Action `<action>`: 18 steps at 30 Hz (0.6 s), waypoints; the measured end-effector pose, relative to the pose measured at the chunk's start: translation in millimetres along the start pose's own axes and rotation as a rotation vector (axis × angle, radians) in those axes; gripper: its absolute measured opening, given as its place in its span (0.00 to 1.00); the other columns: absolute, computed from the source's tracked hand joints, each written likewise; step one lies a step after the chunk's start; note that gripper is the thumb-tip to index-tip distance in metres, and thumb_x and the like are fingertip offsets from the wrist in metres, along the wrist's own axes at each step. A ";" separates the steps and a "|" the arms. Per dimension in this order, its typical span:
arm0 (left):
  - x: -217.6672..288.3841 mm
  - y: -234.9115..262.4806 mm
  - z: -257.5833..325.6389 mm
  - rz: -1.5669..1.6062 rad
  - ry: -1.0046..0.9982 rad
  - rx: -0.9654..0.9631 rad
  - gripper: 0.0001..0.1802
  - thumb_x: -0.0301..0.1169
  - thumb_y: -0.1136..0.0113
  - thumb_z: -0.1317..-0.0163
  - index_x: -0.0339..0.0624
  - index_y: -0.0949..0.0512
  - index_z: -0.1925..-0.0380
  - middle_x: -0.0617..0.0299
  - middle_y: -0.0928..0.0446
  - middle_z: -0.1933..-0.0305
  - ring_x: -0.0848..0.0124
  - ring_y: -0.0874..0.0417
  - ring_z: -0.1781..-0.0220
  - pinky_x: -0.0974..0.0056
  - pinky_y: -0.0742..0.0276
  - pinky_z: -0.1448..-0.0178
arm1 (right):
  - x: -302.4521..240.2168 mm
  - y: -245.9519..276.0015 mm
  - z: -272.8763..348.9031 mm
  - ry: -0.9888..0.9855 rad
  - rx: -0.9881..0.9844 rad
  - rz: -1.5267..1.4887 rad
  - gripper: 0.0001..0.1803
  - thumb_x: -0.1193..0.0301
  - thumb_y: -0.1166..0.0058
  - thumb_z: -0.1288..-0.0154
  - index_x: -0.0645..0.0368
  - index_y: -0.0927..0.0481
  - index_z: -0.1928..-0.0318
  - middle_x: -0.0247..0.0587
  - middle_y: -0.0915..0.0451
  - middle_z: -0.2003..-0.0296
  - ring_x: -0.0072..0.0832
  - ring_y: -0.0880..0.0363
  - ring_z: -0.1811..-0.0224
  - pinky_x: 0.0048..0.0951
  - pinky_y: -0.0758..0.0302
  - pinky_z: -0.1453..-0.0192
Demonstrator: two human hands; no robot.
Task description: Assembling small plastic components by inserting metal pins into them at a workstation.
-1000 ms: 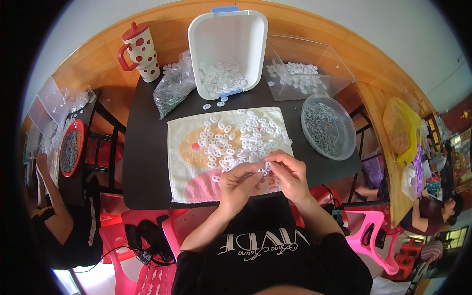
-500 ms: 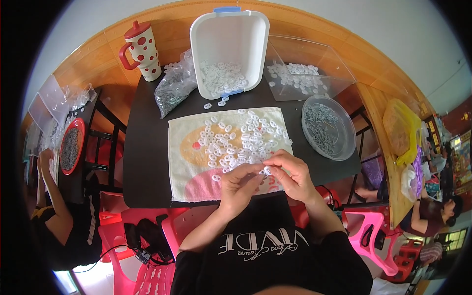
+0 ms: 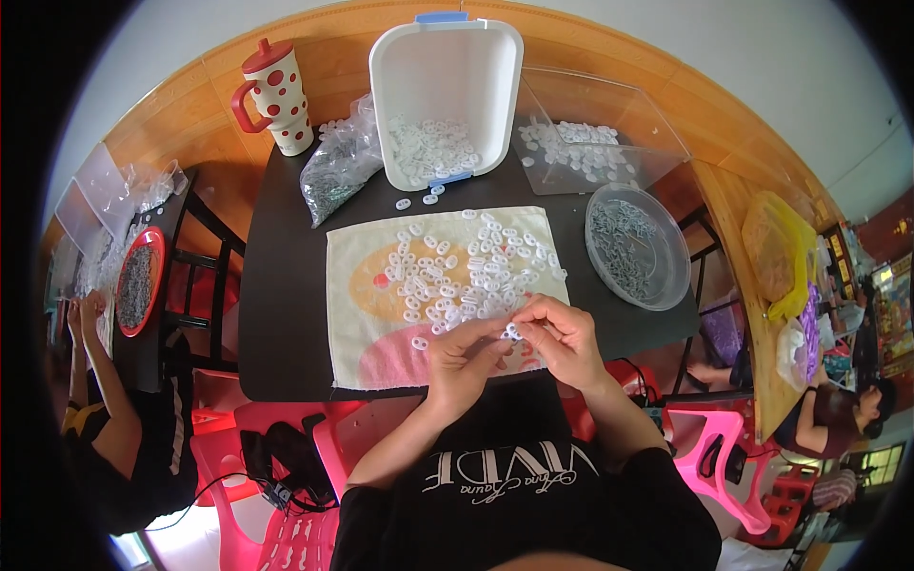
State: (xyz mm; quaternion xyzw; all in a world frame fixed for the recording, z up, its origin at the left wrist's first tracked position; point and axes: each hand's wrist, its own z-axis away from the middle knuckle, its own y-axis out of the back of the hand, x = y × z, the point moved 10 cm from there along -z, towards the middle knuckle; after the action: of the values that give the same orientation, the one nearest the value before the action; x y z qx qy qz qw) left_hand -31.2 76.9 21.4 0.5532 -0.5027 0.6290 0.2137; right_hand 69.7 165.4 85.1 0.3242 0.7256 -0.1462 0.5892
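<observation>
My left hand [image 3: 464,357] and my right hand [image 3: 562,338] meet over the near edge of a cream and pink cloth [image 3: 381,314] on a black table [image 3: 276,285]. Between their fingertips they pinch a small white plastic piece [image 3: 512,331]. Several loose white plastic pieces [image 3: 457,271] lie scattered across the cloth just beyond the hands. A white tub [image 3: 443,95] with more white pieces stands tilted at the table's far edge.
A round clear bowl [image 3: 636,247] of grey parts sits to the right, a clear tray [image 3: 590,133] of white pieces behind it. A clear bag [image 3: 338,171] of grey parts and a red-spotted mug [image 3: 276,95] stand far left. Another person [image 3: 105,381] works at a red tray [image 3: 138,281] on the left. Pink stools surround me.
Both hands stay together at the cloth's near edge; the fingers shift slightly around the small white piece.
</observation>
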 end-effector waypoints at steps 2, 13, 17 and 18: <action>-3.6 -0.4 -0.8 -0.055 -0.010 -0.064 0.18 0.12 0.38 0.37 0.35 0.19 0.48 0.60 0.18 0.62 0.77 0.18 0.67 0.72 0.19 0.65 | 10.6 1.1 1.6 -0.086 -0.010 -0.039 0.02 0.84 0.43 0.34 0.69 0.20 0.61 0.37 0.19 0.66 0.19 0.23 0.65 0.27 0.28 0.44; -1.9 -0.4 2.4 -0.074 -0.018 -0.082 0.20 0.11 0.38 0.39 0.36 0.19 0.47 0.63 0.22 0.61 0.79 0.21 0.66 0.73 0.22 0.65 | 36.4 -3.0 9.4 -0.302 -0.098 -0.257 0.05 0.81 0.45 0.30 0.68 0.18 0.56 0.33 0.18 0.63 0.15 0.23 0.65 0.18 0.26 0.59; 4.5 0.1 2.1 -0.199 -0.127 -0.065 0.19 0.11 0.36 0.41 0.35 0.18 0.49 0.63 0.22 0.62 0.78 0.21 0.68 0.73 0.22 0.66 | 41.6 -3.9 13.6 -0.338 -0.084 -0.273 0.06 0.82 0.46 0.30 0.67 0.18 0.55 0.34 0.18 0.60 0.16 0.23 0.63 0.19 0.26 0.58; 5.4 0.0 1.1 -0.200 -0.126 -0.064 0.19 0.11 0.36 0.41 0.35 0.18 0.49 0.63 0.22 0.62 0.78 0.21 0.68 0.73 0.22 0.66 | 43.2 -3.9 13.8 -0.337 -0.082 -0.257 0.07 0.83 0.46 0.30 0.67 0.18 0.55 0.34 0.18 0.60 0.16 0.22 0.63 0.20 0.25 0.57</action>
State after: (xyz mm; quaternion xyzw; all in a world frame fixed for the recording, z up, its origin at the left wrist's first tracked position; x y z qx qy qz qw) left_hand -32.2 74.4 26.2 0.6320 -0.4773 0.5519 0.2609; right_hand 73.6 167.1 39.7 0.1756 0.6574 -0.2429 0.6914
